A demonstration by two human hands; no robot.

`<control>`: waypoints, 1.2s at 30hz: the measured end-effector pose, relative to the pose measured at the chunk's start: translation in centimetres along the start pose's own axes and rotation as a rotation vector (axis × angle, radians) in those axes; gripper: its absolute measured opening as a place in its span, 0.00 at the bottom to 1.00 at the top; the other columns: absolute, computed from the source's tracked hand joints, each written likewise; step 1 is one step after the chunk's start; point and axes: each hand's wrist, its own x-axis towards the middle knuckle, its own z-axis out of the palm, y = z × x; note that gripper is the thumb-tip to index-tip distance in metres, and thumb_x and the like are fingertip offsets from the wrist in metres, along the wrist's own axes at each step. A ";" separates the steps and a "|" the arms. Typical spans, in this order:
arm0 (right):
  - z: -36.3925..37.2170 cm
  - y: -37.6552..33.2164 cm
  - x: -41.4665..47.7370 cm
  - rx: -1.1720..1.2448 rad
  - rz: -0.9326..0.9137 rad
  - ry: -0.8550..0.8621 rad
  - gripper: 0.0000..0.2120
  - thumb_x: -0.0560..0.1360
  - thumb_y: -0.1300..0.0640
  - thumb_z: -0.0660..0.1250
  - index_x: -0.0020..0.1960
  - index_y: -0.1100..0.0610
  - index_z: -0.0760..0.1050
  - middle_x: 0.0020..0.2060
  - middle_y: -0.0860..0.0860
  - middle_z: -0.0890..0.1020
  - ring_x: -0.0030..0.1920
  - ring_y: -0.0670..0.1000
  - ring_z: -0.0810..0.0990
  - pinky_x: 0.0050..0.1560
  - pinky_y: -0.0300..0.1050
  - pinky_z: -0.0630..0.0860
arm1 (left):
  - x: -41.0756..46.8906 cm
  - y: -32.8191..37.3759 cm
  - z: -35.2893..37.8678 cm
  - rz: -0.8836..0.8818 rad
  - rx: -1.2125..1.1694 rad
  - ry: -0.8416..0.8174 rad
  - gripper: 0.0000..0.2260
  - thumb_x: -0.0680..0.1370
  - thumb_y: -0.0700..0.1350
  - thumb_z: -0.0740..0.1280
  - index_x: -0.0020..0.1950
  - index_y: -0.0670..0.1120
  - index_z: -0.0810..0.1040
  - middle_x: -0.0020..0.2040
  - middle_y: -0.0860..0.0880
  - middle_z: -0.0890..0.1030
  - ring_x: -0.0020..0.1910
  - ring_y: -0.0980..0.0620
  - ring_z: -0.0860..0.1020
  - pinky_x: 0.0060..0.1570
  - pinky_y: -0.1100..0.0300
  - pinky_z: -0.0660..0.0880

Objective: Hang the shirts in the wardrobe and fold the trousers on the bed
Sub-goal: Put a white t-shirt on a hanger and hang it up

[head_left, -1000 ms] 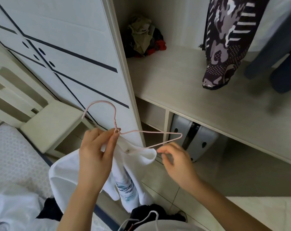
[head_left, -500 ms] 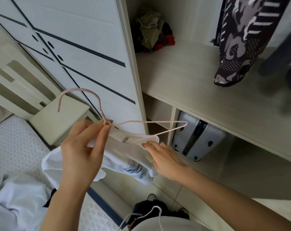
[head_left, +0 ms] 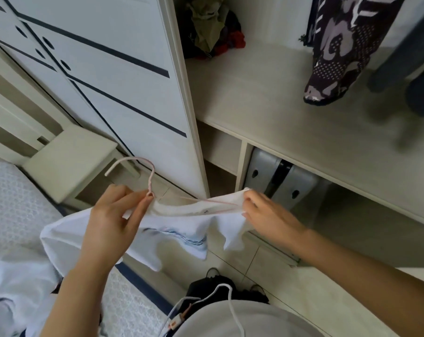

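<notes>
Pink wire hanger: only the hook + part of the rt arm show; the rest is inside the white shirt or behind the left hand. Left hand pinches the hanger neck just under the hook, thumb + forefinger closed on it; right hand grips the shirt's cloth at the hanger's rt end, fingers curled round it; can't tell if the wire is in that grip too.

Hands are apart, the shirt's neckline stretched between them. The shirt hangs in front of the person, between the bed and the wardrobe shelf; part of it is hidden by the left forearm.

Print on the shirt front is blue/grey + creased, can't be made out; small dark mark inside the neckline, too small to read.

Patterned garment hangs in the wardrobe, top cut off by the frame; dark clothes at far rt are blurred + cut off; grey suitcase under the shelf is partly hidden; white clothes on the bed, bottom left, are cut off.
</notes>
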 end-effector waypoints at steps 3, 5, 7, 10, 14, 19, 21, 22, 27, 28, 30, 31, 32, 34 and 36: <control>-2.2 -2.2 -0.3 -0.028 -0.133 0.040 0.20 0.65 0.56 0.76 0.55 0.62 0.80 0.54 0.56 0.80 0.54 0.51 0.79 0.45 0.37 0.79 | 0.0 0.8 1.1 0.024 -0.014 -0.053 0.14 0.80 0.47 0.63 0.49 0.39 0.85 0.35 0.50 0.72 0.36 0.50 0.70 0.35 0.53 0.71; -3.0 -3.9 -0.4 0.064 -0.240 0.080 0.12 0.70 0.59 0.68 0.52 0.60 0.81 0.50 0.55 0.81 0.56 0.51 0.77 0.51 0.37 0.75 | 0.2 1.5 1.7 0.046 -0.026 -0.078 0.14 0.80 0.46 0.64 0.50 0.39 0.85 0.35 0.49 0.72 0.36 0.50 0.70 0.34 0.51 0.72; -3.2 -5.6 0.0 0.045 -0.328 0.114 0.11 0.75 0.61 0.61 0.52 0.58 0.80 0.54 0.55 0.80 0.61 0.53 0.73 0.58 0.43 0.71 | 0.5 1.9 2.1 0.052 -0.039 -0.084 0.14 0.80 0.46 0.63 0.50 0.39 0.85 0.36 0.50 0.73 0.37 0.50 0.70 0.36 0.53 0.72; -3.9 -6.0 0.5 0.071 -0.300 0.161 0.09 0.68 0.63 0.72 0.48 0.57 0.79 0.66 0.57 0.75 0.61 0.56 0.75 0.54 0.44 0.75 | 0.6 2.1 2.1 0.035 -0.089 -0.075 0.14 0.80 0.46 0.63 0.50 0.38 0.84 0.38 0.50 0.73 0.39 0.52 0.70 0.39 0.57 0.70; -4.3 -5.1 0.3 0.206 -0.212 0.166 0.13 0.70 0.61 0.69 0.54 0.51 0.78 0.69 0.51 0.68 0.64 0.55 0.70 0.54 0.49 0.77 | 0.8 2.0 1.8 0.039 -0.116 -0.119 0.15 0.80 0.48 0.62 0.51 0.39 0.84 0.38 0.50 0.74 0.39 0.51 0.72 0.39 0.57 0.72; -4.8 -4.8 0.2 0.781 0.122 0.165 0.18 0.76 0.51 0.65 0.61 0.32 0.69 0.65 0.29 0.61 0.64 0.38 0.67 0.56 0.36 0.71 | 0.9 2.1 2.1 0.049 -0.138 -0.156 0.19 0.82 0.52 0.60 0.51 0.40 0.85 0.39 0.50 0.75 0.39 0.52 0.73 0.39 0.59 0.72; -4.8 -4.4 0.3 0.742 0.074 0.115 0.09 0.79 0.56 0.63 0.54 0.41 0.74 0.65 0.33 0.62 0.63 0.34 0.66 0.58 0.31 0.67 | 0.9 2.5 2.5 0.066 -0.158 -0.166 0.21 0.82 0.54 0.59 0.51 0.41 0.85 0.39 0.51 0.74 0.39 0.54 0.72 0.39 0.62 0.71; -4.6 -4.1 0.1 0.745 0.062 0.092 0.08 0.81 0.57 0.61 0.54 0.45 0.74 0.63 0.37 0.64 0.60 0.36 0.68 0.58 0.33 0.68 | 0.9 2.7 2.7 0.072 -0.166 -0.166 0.21 0.82 0.55 0.59 0.51 0.41 0.85 0.39 0.52 0.74 0.39 0.54 0.72 0.38 0.62 0.71; -5.5 -4.4 0.0 1.005 0.083 0.021 0.11 0.82 0.56 0.58 0.57 0.39 0.70 0.54 0.44 0.70 0.53 0.45 0.75 0.55 0.49 0.77 | 1.4 3.1 3.2 0.064 -0.224 -0.131 0.21 0.82 0.55 0.59 0.53 0.41 0.85 0.39 0.53 0.73 0.40 0.55 0.72 0.39 0.59 0.71; -5.8 -4.6 0.0 1.079 0.093 -0.001 0.16 0.81 0.56 0.59 0.60 0.36 0.67 0.54 0.44 0.72 0.53 0.46 0.76 0.55 0.49 0.78 | 1.6 3.3 3.3 0.072 -0.219 -0.128 0.21 0.83 0.55 0.59 0.53 0.41 0.85 0.39 0.53 0.72 0.40 0.55 0.71 0.39 0.59 0.71; -5.9 -4.5 0.3 1.194 0.143 -0.051 0.28 0.78 0.58 0.65 0.68 0.32 0.60 0.50 0.48 0.76 0.49 0.49 0.79 0.53 0.49 0.80 | 1.8 3.7 3.5 0.066 -0.206 -0.134 0.23 0.83 0.57 0.58 0.53 0.41 0.85 0.40 0.54 0.72 0.40 0.54 0.72 0.39 0.58 0.72; -6.0 -4.2 0.5 1.247 0.192 -0.073 0.32 0.76 0.58 0.67 0.69 0.32 0.59 0.46 0.49 0.78 0.45 0.50 0.80 0.49 0.48 0.79 | 1.9 3.7 3.6 0.056 -0.206 -0.141 0.24 0.83 0.58 0.57 0.53 0.42 0.85 0.41 0.54 0.72 0.40 0.54 0.73 0.39 0.57 0.72; -6.1 -3.9 0.6 1.289 0.232 -0.080 0.31 0.74 0.58 0.67 0.69 0.34 0.61 0.40 0.49 0.79 0.41 0.50 0.79 0.44 0.47 0.77 | 2.0 3.7 3.6 0.049 -0.213 -0.149 0.25 0.83 0.59 0.56 0.53 0.42 0.85 0.41 0.54 0.73 0.40 0.54 0.73 0.40 0.58 0.73; -6.0 -3.1 0.7 1.301 0.278 -0.048 0.22 0.74 0.56 0.68 0.65 0.41 0.69 0.35 0.47 0.79 0.37 0.46 0.78 0.39 0.41 0.73 | 1.9 3.3 3.6 0.044 -0.225 -0.163 0.25 0.82 0.61 0.55 0.53 0.44 0.84 0.42 0.53 0.74 0.40 0.57 0.74 0.41 0.63 0.73; -6.0 -2.1 0.7 1.292 0.302 0.018 0.12 0.75 0.58 0.69 0.58 0.49 0.77 0.38 0.45 0.82 0.40 0.43 0.81 0.42 0.36 0.75 | 1.9 2.6 3.3 0.034 -0.207 -0.180 0.25 0.82 0.61 0.55 0.54 0.45 0.84 0.43 0.54 0.75 0.40 0.57 0.75 0.42 0.68 0.73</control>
